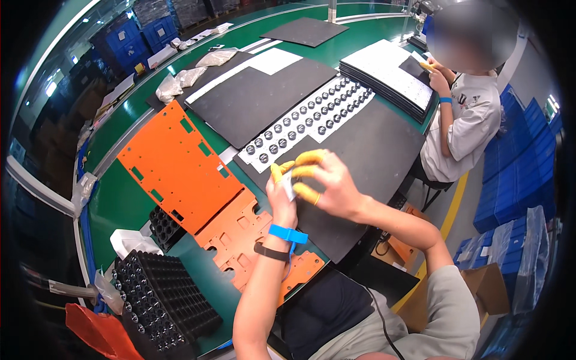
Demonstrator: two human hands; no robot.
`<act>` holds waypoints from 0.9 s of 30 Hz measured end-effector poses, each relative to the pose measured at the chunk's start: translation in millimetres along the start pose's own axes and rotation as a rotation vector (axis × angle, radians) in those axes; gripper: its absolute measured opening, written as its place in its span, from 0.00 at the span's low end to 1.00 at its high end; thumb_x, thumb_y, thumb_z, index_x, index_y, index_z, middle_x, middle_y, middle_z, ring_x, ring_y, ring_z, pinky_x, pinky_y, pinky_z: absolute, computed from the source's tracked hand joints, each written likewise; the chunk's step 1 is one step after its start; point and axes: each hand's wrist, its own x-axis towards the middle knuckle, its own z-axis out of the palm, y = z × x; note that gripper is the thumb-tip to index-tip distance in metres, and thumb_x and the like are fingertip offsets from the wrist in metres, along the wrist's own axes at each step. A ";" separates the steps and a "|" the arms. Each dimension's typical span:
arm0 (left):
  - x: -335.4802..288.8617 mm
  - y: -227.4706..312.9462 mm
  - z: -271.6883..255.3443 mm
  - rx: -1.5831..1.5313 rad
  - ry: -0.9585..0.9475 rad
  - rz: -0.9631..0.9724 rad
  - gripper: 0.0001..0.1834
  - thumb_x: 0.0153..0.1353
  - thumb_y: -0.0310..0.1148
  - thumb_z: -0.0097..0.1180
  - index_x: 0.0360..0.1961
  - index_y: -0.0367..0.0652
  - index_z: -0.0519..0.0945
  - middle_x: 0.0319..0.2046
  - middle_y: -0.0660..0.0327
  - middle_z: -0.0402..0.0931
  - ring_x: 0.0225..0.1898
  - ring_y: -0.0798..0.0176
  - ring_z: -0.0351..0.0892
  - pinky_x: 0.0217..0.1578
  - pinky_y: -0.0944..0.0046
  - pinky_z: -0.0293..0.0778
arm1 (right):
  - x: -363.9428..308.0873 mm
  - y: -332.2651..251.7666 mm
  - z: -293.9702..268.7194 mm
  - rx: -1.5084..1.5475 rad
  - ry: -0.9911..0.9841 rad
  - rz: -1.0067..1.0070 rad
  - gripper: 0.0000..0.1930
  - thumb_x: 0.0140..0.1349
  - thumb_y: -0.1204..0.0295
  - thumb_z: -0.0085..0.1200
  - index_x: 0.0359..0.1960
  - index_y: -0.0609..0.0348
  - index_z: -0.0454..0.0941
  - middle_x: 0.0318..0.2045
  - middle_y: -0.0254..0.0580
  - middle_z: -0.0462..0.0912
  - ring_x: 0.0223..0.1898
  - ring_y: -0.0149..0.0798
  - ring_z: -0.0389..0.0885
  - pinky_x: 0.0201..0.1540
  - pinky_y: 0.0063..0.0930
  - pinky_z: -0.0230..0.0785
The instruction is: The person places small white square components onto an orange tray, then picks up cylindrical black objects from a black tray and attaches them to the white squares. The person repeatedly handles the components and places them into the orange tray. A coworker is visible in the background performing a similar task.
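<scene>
My left hand (281,201), with yellow finger covers, holds up a small whitish flat piece (288,185) whose kind I cannot make out. Just to its right is my right hand (337,187), also in yellow finger covers. Its fingers are curved and apart, close to the piece, with nothing visible between them. Both hands hover over the near edge of a dark grey mat (354,180). Beyond them, rows of small round black parts (291,136) stand on a white sheet. A blue wrist strap (288,233) and a dark band circle my left wrist.
Left of my hands lie an orange plate (180,165) and a lighter orange cut-out panel (240,231). Black trays of round parts (165,300) are stacked at lower left. A co-worker (462,120) sits at right, beside stacked sheets (390,75). Plastic bags (180,83) lie far left.
</scene>
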 end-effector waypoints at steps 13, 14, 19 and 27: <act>4.5 -6.6 -0.8 0.333 0.037 0.157 0.30 0.78 0.53 0.33 0.43 0.39 0.82 0.23 0.68 0.73 0.21 0.77 0.60 0.23 0.72 0.58 | -0.5 122.0 12.4 -0.500 -0.151 -0.035 0.12 0.56 0.69 0.63 0.40 0.60 0.83 0.43 0.43 0.79 0.49 0.45 0.75 0.54 0.40 0.65; 2.2 -6.3 4.4 0.390 0.022 0.219 0.30 0.78 0.52 0.34 0.43 0.39 0.82 0.24 0.68 0.73 0.21 0.77 0.59 0.24 0.72 0.58 | -0.8 123.5 13.0 -0.496 -0.140 -0.024 0.12 0.56 0.69 0.63 0.40 0.60 0.84 0.43 0.43 0.79 0.49 0.45 0.75 0.54 0.40 0.65; -10.4 -2.1 14.2 0.589 -0.027 0.294 0.27 0.79 0.46 0.34 0.42 0.37 0.82 0.24 0.67 0.73 0.25 0.75 0.63 0.28 0.70 0.61 | -2.4 128.8 14.1 -0.474 -0.139 0.012 0.12 0.56 0.68 0.64 0.39 0.60 0.84 0.44 0.44 0.79 0.49 0.45 0.75 0.54 0.39 0.65; -12.1 0.8 16.0 0.630 -0.038 0.322 0.20 0.77 0.38 0.40 0.40 0.37 0.83 0.22 0.65 0.74 0.25 0.71 0.68 0.28 0.67 0.65 | 5.4 131.4 12.8 -0.417 -0.105 0.001 0.14 0.56 0.67 0.65 0.43 0.59 0.83 0.45 0.43 0.80 0.49 0.46 0.76 0.54 0.41 0.66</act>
